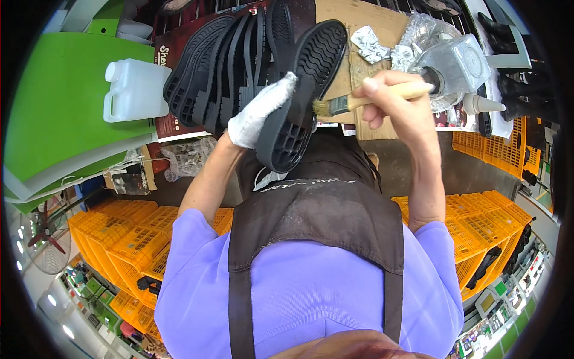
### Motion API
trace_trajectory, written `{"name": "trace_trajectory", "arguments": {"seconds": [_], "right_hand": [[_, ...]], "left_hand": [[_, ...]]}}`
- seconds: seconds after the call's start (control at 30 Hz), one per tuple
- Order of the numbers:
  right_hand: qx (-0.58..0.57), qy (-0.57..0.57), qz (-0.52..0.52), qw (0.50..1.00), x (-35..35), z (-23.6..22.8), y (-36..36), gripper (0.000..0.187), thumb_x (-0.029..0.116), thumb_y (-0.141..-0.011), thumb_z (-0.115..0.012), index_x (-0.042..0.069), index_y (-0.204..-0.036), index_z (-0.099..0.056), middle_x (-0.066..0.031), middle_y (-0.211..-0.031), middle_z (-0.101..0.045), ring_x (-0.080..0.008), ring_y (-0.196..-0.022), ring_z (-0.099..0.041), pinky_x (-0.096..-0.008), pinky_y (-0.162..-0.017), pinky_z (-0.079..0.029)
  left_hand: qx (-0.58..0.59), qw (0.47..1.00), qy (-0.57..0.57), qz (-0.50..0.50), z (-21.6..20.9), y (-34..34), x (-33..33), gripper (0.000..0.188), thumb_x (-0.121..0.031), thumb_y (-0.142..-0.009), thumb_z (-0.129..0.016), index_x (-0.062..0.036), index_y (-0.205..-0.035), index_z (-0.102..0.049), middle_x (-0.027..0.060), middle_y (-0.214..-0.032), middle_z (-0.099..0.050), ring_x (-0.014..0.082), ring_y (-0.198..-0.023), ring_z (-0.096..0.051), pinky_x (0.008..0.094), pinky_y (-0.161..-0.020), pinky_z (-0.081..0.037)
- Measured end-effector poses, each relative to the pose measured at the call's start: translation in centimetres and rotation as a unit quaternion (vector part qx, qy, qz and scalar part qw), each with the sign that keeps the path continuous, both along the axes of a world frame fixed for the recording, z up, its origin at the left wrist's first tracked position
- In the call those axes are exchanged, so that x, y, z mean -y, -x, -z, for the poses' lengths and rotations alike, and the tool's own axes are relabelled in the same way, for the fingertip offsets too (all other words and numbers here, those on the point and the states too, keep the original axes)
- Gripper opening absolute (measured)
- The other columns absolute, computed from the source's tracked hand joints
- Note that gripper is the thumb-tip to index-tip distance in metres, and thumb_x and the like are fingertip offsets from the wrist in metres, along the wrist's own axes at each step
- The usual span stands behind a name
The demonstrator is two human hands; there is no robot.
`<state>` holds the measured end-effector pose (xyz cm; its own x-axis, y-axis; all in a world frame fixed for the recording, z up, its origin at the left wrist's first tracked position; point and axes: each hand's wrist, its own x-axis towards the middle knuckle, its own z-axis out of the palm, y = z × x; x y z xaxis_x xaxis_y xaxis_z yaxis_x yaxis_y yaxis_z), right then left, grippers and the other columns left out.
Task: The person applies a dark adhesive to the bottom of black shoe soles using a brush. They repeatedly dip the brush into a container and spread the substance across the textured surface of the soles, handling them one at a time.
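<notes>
Shoe outsole (317,57) slants up-right | I see left hand (257,118) clasping it | right hand (402,106) pinches paintbrush (339,105), bristles at its right edge

Bench (185,136) topped with dark red printed sheet (170,45) and brown cardboard (373,130), carrying a row of black shoe soles (218,69) on the left, crumpled silvery wrap (371,45), clear plastic film (427,29), transparent container (465,63) and white nozzle bottle (483,105) toward the right; adjacent green table (66,102) holds white jug (137,90).
</notes>
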<state>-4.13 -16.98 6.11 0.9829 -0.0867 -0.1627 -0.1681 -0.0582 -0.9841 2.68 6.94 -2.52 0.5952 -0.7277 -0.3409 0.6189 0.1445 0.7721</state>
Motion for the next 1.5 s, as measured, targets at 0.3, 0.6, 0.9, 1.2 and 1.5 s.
{"name": "trace_trajectory", "arguments": {"seconds": [0.3, 0.6, 0.9, 1.2, 1.5], "right_hand": [[0.34, 0.221, -0.199, 0.892, -3.2, 1.0, 1.5, 0.019, 0.007, -0.075, -0.069, 0.007, -0.093, -0.064, -0.0076, -0.078, -0.058, -0.0223, -0.07, -0.057, -0.0327, -0.059, -0.048], [0.328, 0.291, -0.08, 0.895, 2.0, 3.8, -2.8, 0.018, 0.002, -0.078, -0.064, 0.004, -0.097, -0.065, -0.0102, -0.082, -0.062, -0.022, -0.072, -0.062, -0.028, -0.064, -0.051], [0.228, 0.12, -0.181, 0.949, -2.2, 1.0, 0.4, 0.014, 0.009, -0.078, -0.065, 0.003, -0.091, -0.065, -0.0113, -0.077, -0.063, -0.0221, -0.069, -0.062, -0.0313, -0.063, -0.049], [0.355, 0.253, -0.147, 0.888, -4.5, 1.8, 1.2, 0.018, 0.005, -0.073, -0.069, 0.004, -0.09, -0.062, -0.0087, -0.071, -0.055, -0.0233, -0.061, -0.057, -0.0319, -0.053, -0.047], [-0.047, 0.014, -0.162, 0.986, -0.6, 0.2, -2.2, 0.021, 0.019, -0.083, -0.06, -0.001, -0.084, -0.067, -0.005, -0.075, -0.066, -0.0101, -0.065, -0.058, -0.024, -0.059, -0.047]], "left_hand": [[-0.153, 0.97, 0.19, -0.013, 0.7, -1.3, 0.2, 0.039, -0.031, -0.098, -0.033, -0.0039, -0.119, -0.05, 0.0127, -0.111, -0.058, 0.0217, -0.099, -0.058, 0.0359, -0.088, -0.048], [-0.228, 0.95, 0.212, 0.022, -0.1, -0.3, -0.1, 0.043, -0.031, -0.098, -0.032, -0.0004, -0.126, -0.044, 0.0174, -0.121, -0.052, 0.026, -0.105, -0.056, 0.0381, -0.091, -0.046], [-0.148, 0.975, 0.16, -0.05, 0.7, -1.2, 0.6, 0.043, -0.034, -0.099, -0.029, -0.0027, -0.118, -0.051, 0.0097, -0.105, -0.06, 0.0159, -0.093, -0.06, 0.0319, -0.085, -0.049], [-0.086, 0.982, 0.126, -0.108, 0.8, -1.5, 1.3, 0.043, -0.038, -0.098, -0.031, -0.0053, -0.118, -0.051, 0.0089, -0.102, -0.061, 0.0177, -0.085, -0.062, 0.0311, -0.076, -0.052], [-0.16, 0.97, 0.183, -0.007, -0.7, -0.9, 1.9, 0.047, -0.037, -0.098, -0.028, -0.0039, -0.128, -0.043, 0.0106, -0.114, -0.056, 0.0197, -0.097, -0.058, 0.0323, -0.086, -0.047]]}}
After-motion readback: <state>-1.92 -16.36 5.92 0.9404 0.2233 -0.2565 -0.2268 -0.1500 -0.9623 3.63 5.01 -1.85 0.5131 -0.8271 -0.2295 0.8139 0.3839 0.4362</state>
